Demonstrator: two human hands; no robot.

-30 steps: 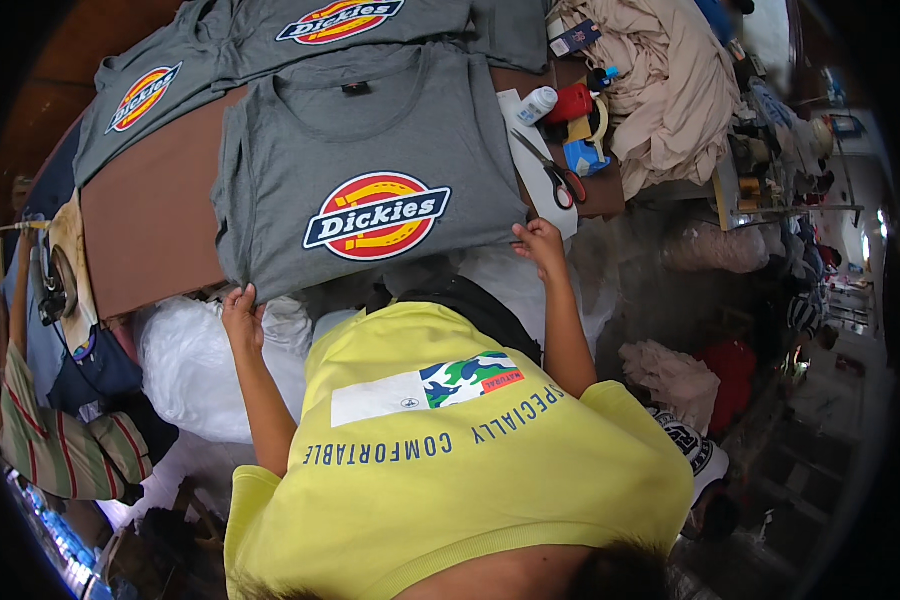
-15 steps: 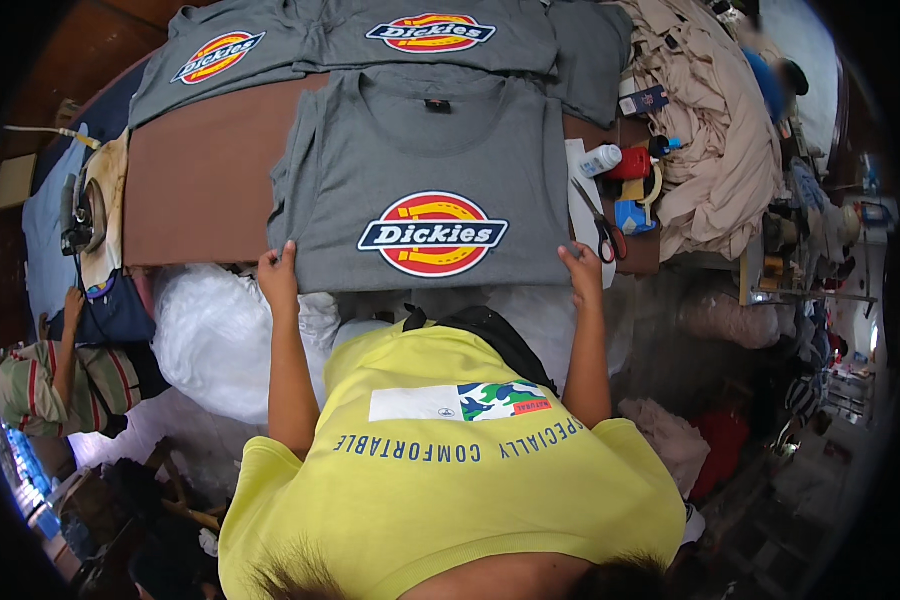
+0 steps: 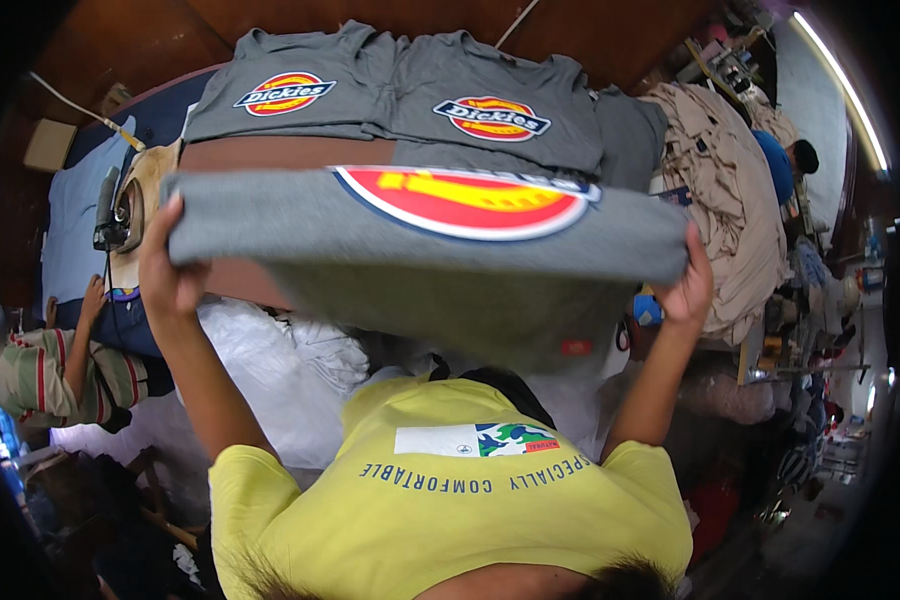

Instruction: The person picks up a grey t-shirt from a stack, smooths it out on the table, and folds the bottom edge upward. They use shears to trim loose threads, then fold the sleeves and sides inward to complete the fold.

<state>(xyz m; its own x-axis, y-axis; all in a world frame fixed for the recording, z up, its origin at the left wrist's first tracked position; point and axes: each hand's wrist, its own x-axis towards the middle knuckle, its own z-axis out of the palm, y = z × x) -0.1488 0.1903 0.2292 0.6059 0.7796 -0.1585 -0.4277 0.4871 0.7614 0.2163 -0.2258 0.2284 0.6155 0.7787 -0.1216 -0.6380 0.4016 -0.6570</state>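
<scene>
Left hand: gripped the left edge of the grey shirt — fingers closed over the fold
Right hand: clamped on the shirt's right edge
Grey shirt: held up off the table, stretched between both hands, red and yellow print on top
Far side: two more grey shirts lay flat on the table
Right: a pile of beige cloth
Near left: white bags — below the raised shirt

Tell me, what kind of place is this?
Probably a garment workshop or packing room. Both hands, left hand and right hand, lift a grey printed T-shirt; matching grey shirts lie on the table, beside a beige clothing pile.
</scene>
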